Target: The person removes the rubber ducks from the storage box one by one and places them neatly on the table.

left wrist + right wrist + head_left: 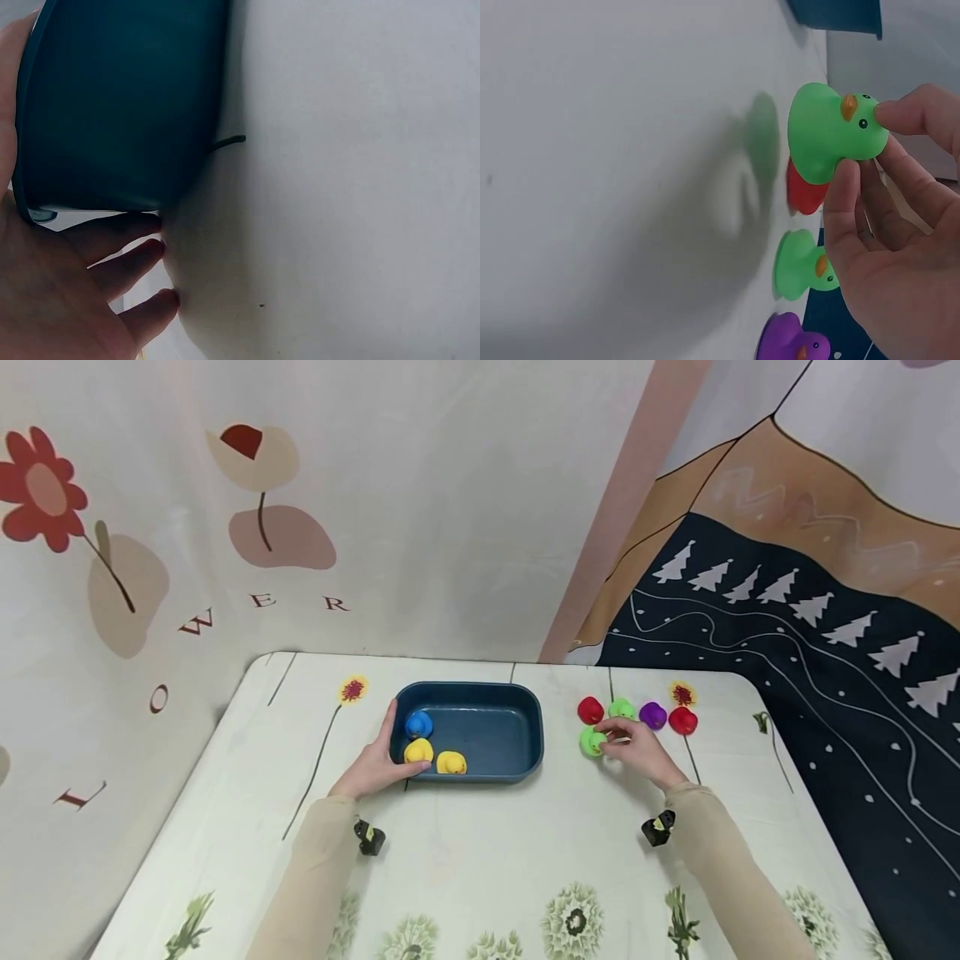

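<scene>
A dark blue rectangular tub (504, 768) sits on the table, holding a blue rubber duck (418, 724) and two yellow rubber ducks (452, 763) at its left end. My left hand (378, 766) grips that end, its thumb by the front corner and its fingers along the outer side. To the right of the tub, my right hand (637, 752) pinches a green rubber duck (817, 135) by the head, between thumb and fingertips. The duck's shadow lies apart from it on the cloth, so it is raised off the table.
Close behind the right hand stand a red duck (590, 710), another green duck (622, 708), a purple duck (653, 716) and a second red duck (683, 721). A flower-printed white cloth (480, 852) covers the table. Printed curtains (450, 527) hang behind it.
</scene>
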Motion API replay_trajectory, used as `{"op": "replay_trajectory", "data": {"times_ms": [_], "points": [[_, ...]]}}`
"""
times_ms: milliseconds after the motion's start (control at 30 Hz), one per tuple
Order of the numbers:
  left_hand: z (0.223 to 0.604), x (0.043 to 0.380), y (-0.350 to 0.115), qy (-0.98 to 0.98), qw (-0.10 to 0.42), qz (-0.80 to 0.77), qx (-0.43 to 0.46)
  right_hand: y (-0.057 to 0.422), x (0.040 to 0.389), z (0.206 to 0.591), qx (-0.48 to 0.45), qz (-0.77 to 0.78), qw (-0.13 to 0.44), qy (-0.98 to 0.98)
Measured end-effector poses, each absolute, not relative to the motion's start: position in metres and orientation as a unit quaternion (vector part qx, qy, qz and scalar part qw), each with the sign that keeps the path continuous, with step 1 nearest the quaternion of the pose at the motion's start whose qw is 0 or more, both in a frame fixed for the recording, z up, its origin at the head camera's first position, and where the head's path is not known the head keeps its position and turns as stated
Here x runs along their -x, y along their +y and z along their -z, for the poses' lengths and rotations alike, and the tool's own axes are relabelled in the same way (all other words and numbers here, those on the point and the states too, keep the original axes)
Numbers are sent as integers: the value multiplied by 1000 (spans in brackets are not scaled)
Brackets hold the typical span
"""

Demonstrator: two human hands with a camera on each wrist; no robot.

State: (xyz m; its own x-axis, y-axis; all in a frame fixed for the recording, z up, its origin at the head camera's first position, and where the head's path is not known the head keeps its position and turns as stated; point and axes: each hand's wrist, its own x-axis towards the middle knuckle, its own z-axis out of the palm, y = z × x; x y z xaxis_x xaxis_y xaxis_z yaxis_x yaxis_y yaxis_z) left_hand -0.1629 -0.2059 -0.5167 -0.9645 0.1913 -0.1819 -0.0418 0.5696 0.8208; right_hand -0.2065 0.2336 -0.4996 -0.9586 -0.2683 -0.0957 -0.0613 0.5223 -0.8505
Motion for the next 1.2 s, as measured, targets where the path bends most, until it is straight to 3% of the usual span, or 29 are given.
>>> {"op": "replay_trajectory", "data": {"times_ms": [400, 1200], "points": [[516, 163, -205, 878, 127, -460, -43, 239, 213, 514, 82, 478, 118, 867], [515, 163, -205, 880, 136, -453, -32, 240, 201, 508, 85, 518, 44, 850]]}}
